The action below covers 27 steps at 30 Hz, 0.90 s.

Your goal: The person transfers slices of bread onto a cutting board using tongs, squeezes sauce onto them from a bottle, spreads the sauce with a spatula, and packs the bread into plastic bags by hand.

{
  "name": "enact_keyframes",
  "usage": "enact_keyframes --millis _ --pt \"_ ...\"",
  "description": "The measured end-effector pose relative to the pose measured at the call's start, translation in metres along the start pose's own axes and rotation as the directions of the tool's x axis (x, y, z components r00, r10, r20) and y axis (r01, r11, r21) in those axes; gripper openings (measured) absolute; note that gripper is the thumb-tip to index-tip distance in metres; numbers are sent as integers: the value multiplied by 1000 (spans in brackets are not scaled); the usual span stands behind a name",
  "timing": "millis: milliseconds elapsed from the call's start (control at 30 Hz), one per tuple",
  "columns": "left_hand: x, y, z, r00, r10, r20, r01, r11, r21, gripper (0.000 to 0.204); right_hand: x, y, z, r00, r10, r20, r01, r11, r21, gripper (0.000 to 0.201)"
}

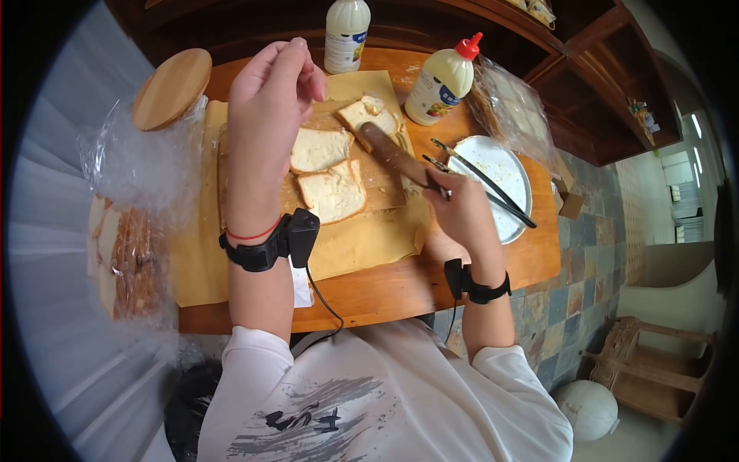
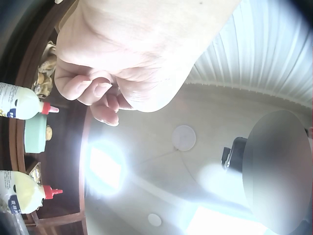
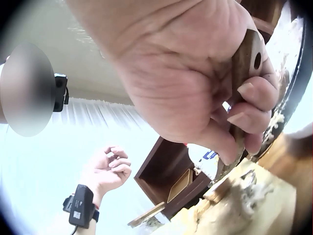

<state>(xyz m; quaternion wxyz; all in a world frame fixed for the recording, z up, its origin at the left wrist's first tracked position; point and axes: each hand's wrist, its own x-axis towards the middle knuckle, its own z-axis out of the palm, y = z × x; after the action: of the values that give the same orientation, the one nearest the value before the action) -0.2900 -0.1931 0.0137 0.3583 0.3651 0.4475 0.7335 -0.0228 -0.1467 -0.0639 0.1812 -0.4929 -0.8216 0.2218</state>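
My right hand (image 1: 466, 215) grips the handle of a brown spreader (image 1: 400, 163); its broad end lies against a bread slice (image 1: 356, 115) at the board's back right. In the right wrist view the fingers of the right hand (image 3: 195, 83) curl round the wooden handle (image 3: 241, 63). Two more slices, one (image 1: 317, 152) behind the other (image 1: 331, 196), lie on the wooden board (image 1: 385, 199), with a whitish layer on them. Raised over the board's left part, my left hand (image 1: 269, 96) holds nothing, its fingers loosely curled, as the left wrist view of that hand (image 2: 122, 58) also shows.
Two bottles, one capless-looking at the top edge (image 1: 346, 42) and one red-tipped (image 1: 437, 88), stand behind. A white plate (image 1: 512, 173) bears black utensils (image 1: 493, 187) at right, near a bagged package (image 1: 517, 108). Bagged bread (image 1: 127, 258) and a round wooden piece (image 1: 173, 88) are left.
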Motion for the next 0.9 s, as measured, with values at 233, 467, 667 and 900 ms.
enact_keyframes --millis 233,467,667,900 --pt "0 -1 -2 1000 11 5 -11 1000 -13 25 4 14 -6 993 119 7 -118 992 -36 35" --pt "0 0 1 1000 1 -6 -1 1000 11 23 13 8 -4 998 -3 -58 3 1000 6 35" --pt "-1 -2 3 1000 -6 8 6 1000 6 28 31 -9 14 998 -25 65 26 1000 -18 33" --pt "1 -2 1 1000 -6 0 6 1000 -10 28 35 11 2 998 52 -45 -54 998 -35 33"
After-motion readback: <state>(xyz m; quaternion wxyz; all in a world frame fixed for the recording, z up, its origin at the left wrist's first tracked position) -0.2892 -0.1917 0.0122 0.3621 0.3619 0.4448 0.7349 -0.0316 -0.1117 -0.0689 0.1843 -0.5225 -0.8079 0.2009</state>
